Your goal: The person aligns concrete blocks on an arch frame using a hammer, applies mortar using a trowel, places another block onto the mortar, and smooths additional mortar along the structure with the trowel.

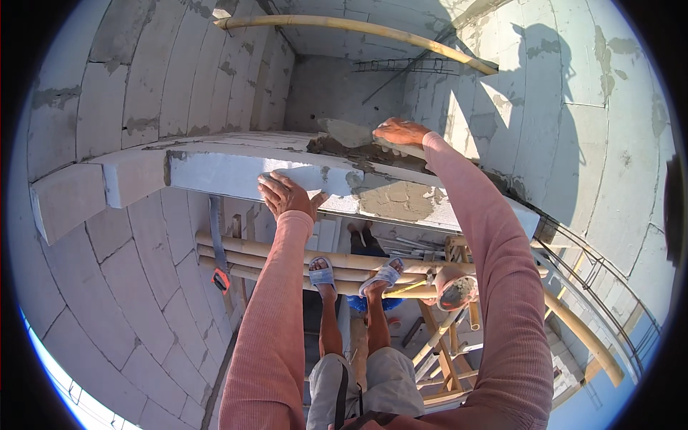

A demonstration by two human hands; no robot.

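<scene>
My left hand (287, 195) rests on the white face of a light block beam (244, 172), fingers apart and thumb out to the right. My right hand (400, 135) is closed on a trowel, whose pale, mortar-smeared blade (342, 130) points left just above the beam. Dark wet mortar (344, 152) lies along the top edge under it, and a patch of grey mortar (394, 201) covers part of the front face. A hand saw with an orange handle (220, 282) hangs below the beam at the left.
My sandalled feet stand on bamboo poles (344, 264). Beside them at the right is a bucket of mortar (456, 292). Another person's dark legs (365, 236) show below. Block walls (107, 272) rise either side, with bamboo (344, 25) across the far space and steel rebar (609, 287) at the right.
</scene>
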